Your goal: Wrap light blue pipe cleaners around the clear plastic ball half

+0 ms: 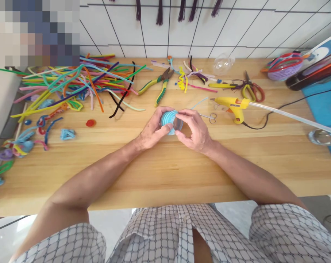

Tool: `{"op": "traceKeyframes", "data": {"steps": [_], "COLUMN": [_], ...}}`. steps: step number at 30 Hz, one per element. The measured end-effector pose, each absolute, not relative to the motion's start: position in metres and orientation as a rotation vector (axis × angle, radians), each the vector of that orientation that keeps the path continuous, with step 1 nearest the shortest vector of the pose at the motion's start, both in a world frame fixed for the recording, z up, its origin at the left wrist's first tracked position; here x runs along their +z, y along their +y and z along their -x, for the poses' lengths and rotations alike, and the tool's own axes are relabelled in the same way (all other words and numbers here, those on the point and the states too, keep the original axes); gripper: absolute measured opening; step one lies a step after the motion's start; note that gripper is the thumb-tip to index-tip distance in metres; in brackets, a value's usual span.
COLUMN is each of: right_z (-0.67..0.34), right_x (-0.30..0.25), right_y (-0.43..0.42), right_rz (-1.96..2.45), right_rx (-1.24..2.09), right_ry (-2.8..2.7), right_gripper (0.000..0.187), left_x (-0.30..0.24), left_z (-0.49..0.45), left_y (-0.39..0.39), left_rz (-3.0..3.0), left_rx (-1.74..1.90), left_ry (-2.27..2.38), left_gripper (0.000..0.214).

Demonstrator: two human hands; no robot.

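Between both hands, over the middle of the table, is a clear plastic ball (pixel 177 125) partly wound with light blue pipe cleaner (pixel 169 117). My left hand (pixel 156 128) wraps round its left side, with the thumb across the blue coils. On the right side, my right hand (pixel 193 128) grips the clear part with its fingertips and thumb. A thin light blue strand (pixel 199 103) lies on the table just behind the right hand. Small scissors (pixel 211 117) rest right of that hand. The far side of the ball is hidden.
A pile of coloured pipe cleaners (pixel 72 84) covers the back left. Pliers (pixel 162 82) lie behind the hands. A yellow glue gun (pixel 233 106) with a clear stick and cord is at the right, near larger scissors (pixel 251 89). A clear ball (pixel 223 64) stands by the wall.
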State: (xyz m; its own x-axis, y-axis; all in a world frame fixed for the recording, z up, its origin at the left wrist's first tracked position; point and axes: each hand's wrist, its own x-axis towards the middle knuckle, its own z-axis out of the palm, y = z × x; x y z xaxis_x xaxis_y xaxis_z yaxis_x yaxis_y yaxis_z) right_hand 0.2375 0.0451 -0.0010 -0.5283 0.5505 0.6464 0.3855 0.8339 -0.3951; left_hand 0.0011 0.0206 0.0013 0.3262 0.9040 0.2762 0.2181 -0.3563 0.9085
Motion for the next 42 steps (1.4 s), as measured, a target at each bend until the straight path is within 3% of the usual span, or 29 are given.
{"op": "traceKeyframes", "data": {"steps": [31,42], "right_z": [-0.235,-0.241], "right_x": [0.009,0.003], "right_y": [0.04,0.04], "right_rz": [0.746,0.798], "right_rx": [0.019,0.185], "right_ry": [-2.181,-2.181], "right_gripper": [0.047,0.047], "left_x": [0.006,0.005], "left_z": [-0.006,-0.004], "left_y": [0.018,0.021], "left_rz": [-1.896,-1.891], "left_rx": [1.122,1.108], "left_ry": [0.979,0.978], "left_gripper": [0.054,0.058]}}
